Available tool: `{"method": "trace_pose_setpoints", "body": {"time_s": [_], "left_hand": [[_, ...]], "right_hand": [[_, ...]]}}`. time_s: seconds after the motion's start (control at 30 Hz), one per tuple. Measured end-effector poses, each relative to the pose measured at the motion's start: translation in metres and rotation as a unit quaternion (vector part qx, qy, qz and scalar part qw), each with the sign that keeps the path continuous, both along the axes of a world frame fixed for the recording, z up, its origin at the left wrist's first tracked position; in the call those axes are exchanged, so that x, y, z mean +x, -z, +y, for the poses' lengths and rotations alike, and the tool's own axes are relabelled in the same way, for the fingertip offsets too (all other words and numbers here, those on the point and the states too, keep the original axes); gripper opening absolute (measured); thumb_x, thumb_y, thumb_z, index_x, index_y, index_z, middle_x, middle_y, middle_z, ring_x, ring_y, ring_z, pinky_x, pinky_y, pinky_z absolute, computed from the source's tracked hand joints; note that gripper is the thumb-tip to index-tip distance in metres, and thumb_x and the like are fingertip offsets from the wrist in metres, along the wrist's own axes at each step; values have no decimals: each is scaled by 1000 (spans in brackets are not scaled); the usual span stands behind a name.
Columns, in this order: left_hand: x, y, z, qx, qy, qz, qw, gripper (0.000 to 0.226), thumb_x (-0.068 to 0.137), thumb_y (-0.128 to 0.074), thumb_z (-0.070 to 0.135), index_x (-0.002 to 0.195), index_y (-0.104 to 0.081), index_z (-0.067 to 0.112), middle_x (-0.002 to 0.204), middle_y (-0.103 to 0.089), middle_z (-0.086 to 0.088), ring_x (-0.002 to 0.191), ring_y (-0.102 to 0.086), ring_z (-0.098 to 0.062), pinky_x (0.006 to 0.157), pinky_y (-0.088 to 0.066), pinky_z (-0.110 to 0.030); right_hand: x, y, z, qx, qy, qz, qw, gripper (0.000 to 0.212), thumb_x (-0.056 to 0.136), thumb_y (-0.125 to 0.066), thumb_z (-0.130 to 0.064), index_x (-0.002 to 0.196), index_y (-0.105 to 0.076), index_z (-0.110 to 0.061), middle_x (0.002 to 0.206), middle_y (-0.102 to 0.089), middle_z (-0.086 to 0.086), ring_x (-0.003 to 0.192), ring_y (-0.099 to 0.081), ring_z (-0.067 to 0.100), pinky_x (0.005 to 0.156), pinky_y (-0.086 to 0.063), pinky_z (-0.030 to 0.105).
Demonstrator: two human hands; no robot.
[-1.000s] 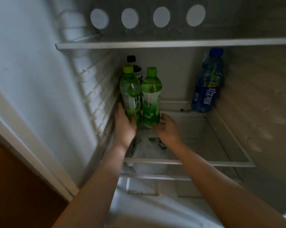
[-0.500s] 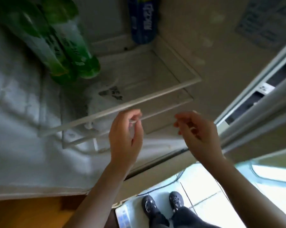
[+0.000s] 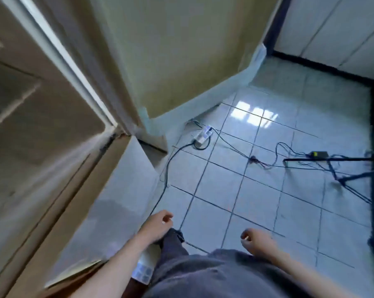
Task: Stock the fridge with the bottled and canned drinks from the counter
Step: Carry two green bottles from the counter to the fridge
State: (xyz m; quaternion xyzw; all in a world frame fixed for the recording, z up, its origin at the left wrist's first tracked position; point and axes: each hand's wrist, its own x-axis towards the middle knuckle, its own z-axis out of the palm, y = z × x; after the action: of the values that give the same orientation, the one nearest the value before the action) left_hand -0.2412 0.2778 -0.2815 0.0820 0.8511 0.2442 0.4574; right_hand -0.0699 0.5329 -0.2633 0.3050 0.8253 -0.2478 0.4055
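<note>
No bottle or can is in view. The view looks down at the tiled floor beside the fridge. My left hand (image 3: 157, 225) hangs low at the bottom centre with loosely curled fingers and holds nothing. My right hand (image 3: 256, 240) hangs a little to the right of it, also loosely curled and holding nothing. The open fridge door (image 3: 42, 130) fills the left side. My dark trousers cover the bottom of the frame between the arms.
A white power strip (image 3: 203, 135) lies on the floor by the wall corner, with cables trailing across the tiles (image 3: 257, 190). A black stand's legs (image 3: 354, 175) spread at the right. A beige wall (image 3: 171, 50) rises ahead.
Both hands have left the two green bottles on the fridge shelf and dropped to my sides. The view has swung right and down, away from the fridge interior to the floor.
</note>
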Motion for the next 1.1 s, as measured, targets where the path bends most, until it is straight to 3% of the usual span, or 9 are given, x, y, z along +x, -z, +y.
{"method": "trace_pose_setpoints", "body": {"time_s": [0.13, 0.23, 0.43, 0.63, 0.77, 0.83, 0.93, 1.03, 1.1], "left_hand": [[65, 19, 68, -64, 104, -13, 992, 30, 93, -52, 22, 120, -60, 12, 127, -60, -6, 118, -54, -20, 92, -38, -22], [124, 25, 128, -92, 182, -14, 979, 22, 94, -50, 25, 111, -61, 15, 122, -62, -9, 114, -55, -22, 84, -39, -23], [226, 9, 252, -84, 380, 8, 921, 29, 89, -48, 28, 116, -59, 22, 118, -63, 2, 108, -58, -17, 88, -44, -25], [275, 6, 359, -120, 510, 14, 852, 28, 93, -49, 33, 116, -58, 20, 117, -64, -1, 109, -58, -19, 89, -43, -24], [307, 27, 452, -154, 580, 11, 800, 19, 93, -50, 29, 102, -62, 18, 115, -66, -7, 108, -60, -21, 85, -43, -24], [332, 36, 511, -156, 631, 24, 760, 15, 92, -49, 28, 97, -61, 20, 113, -67, -7, 106, -61, -21, 83, -44, -24], [381, 39, 605, -129, 708, 59, 692, 23, 94, -49, 27, 108, -62, 16, 114, -66, -6, 109, -59, -20, 84, -42, -22], [444, 27, 693, -107, 770, 92, 622, 12, 93, -50, 24, 87, -59, 19, 101, -64, -13, 97, -58, -27, 80, -43, -28], [487, 23, 739, -85, 794, 109, 592, 12, 93, -50, 21, 86, -58, 15, 99, -64, -15, 96, -59, -28, 74, -40, -29]], "right_hand": [[120, 1, 43, -16, 84, -24, 996, 31, 94, -48, -31, 122, -57, -22, 124, -62, 0, 114, -56, 16, 88, -41, 21], [217, 2, 69, 0, 181, -42, 983, 30, 93, -46, -31, 122, -57, -26, 123, -63, -4, 113, -57, 15, 88, -42, 22], [383, 4, 102, 5, 441, -50, 896, 21, 92, -47, -25, 107, -60, -24, 107, -68, -3, 96, -60, 15, 76, -41, 21], [458, 25, 93, -10, 665, 4, 747, 14, 89, -51, -12, 90, -62, -21, 89, -66, 2, 82, -59, 19, 77, -47, 29], [492, 51, 92, -49, 767, 16, 640, 10, 93, -50, -16, 96, -60, -17, 88, -62, 0, 77, -54, 14, 78, -44, 25], [510, 54, 103, -45, 811, 12, 583, 7, 93, -51, -18, 91, -57, -21, 83, -62, -6, 77, -56, 11, 77, -44, 24], [537, 52, 128, -27, 870, 13, 491, 11, 92, -52, -15, 85, -58, -21, 80, -64, -2, 77, -61, 19, 68, -49, 30], [555, 37, 164, 22, 917, 41, 395, 13, 93, -51, -12, 86, -56, -21, 95, -63, 8, 90, -62, 28, 83, -50, 42], [567, 21, 189, 43, 933, 60, 352, 15, 95, -50, -20, 83, -55, -27, 90, -62, 1, 85, -60, 22, 80, -49, 38]]}}
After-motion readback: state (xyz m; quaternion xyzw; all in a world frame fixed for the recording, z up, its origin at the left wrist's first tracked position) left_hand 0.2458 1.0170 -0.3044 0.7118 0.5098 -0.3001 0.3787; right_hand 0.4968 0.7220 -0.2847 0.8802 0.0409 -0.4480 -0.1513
